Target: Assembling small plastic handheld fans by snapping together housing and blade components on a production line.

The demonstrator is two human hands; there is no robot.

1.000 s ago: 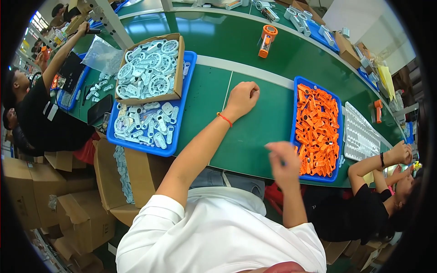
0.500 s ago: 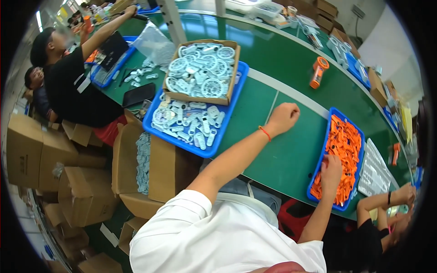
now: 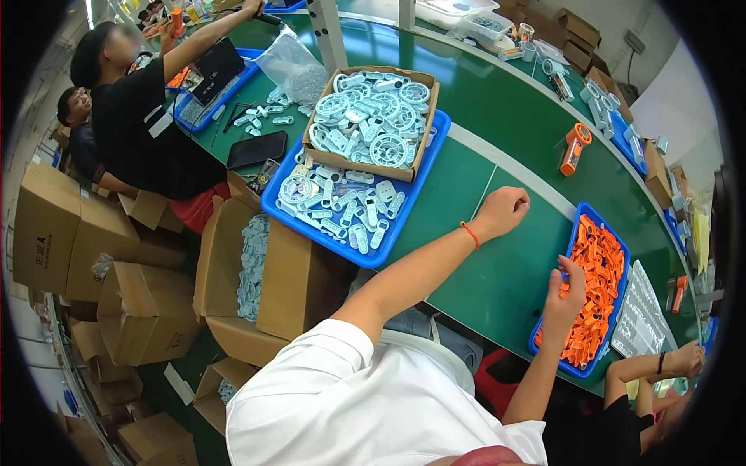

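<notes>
Green counter fills mid-frame, and the view has swung left since a second ago. Right hand has dropped to the blue tray of orange parts at right, grip closing on one; left hand stays a resting fist.

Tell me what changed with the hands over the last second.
The right hand dropped from mid-air to the near edge of the blue tray of orange parts, fingers among them. The left hand stayed a fist on the green table. The trays did not shift.
</notes>
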